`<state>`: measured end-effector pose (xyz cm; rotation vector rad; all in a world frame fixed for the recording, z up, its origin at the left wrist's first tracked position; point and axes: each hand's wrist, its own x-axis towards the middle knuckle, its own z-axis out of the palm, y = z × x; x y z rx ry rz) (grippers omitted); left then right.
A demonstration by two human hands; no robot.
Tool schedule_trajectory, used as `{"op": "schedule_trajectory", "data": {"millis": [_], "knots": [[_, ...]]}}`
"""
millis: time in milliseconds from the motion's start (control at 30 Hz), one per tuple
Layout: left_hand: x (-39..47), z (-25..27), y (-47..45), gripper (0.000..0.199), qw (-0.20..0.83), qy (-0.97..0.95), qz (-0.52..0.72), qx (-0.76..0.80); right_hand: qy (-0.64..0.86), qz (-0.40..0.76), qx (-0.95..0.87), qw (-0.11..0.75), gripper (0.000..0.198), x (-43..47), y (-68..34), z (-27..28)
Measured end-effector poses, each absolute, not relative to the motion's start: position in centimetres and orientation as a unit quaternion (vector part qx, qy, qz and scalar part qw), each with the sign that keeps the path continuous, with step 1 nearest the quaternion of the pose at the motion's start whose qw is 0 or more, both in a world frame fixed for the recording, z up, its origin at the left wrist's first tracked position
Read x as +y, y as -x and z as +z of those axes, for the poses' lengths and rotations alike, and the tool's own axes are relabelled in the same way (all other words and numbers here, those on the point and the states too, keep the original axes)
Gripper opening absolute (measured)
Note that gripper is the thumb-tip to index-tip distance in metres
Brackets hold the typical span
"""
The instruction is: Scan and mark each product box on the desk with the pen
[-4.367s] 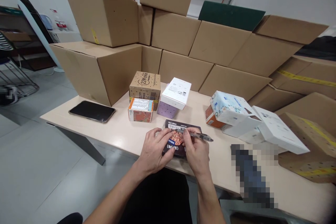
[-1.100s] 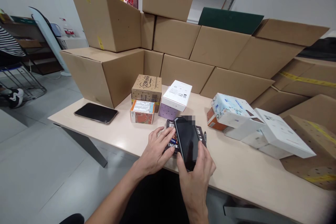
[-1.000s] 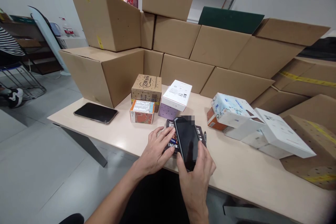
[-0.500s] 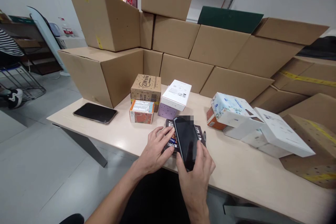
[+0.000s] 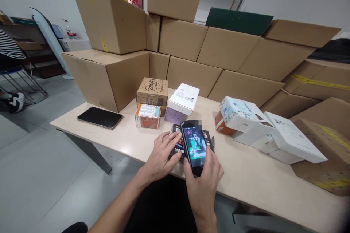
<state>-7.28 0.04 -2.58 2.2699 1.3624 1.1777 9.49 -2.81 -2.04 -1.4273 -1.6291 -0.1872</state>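
We grip a phone in our right hand, thumb along its left edge, fingers along its right. It is tilted over a dark box at the bench's near edge. Its lit screen reads 15:29; blurring hides one top corner. Our left hand lies palm down on the box, fingers loosely spread; whether they touch the phone we cannot tell. A pen's end shows just right of the box. Farther left lies a second phone, screen dark; behind the box stands a white carton.
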Motion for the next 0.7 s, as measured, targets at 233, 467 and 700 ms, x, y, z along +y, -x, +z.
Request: {"op": "schedule_trajectory", "data": {"millis": [233, 467, 700], "knots": [[0.0, -2.4, 7.3, 0.06, 0.123, -0.774, 0.405, 0.471, 0.574, -0.059, -0.659, 0.482, 0.075, -2.8, -9.6, -2.1], [-0.1, -2.3, 7.3, 0.061, 0.139, -0.767, 0.407, 0.477, 0.645, -0.078, -0.593, 0.476, 0.081, -4.2, -14.1, -1.1], [-0.1, -2.1, 7.2, 0.054, 0.135, -0.77, 0.403, 0.476, 0.772, -0.125, -0.507, 0.363, 0.095, -4.6, -22.0, -1.9]]}}
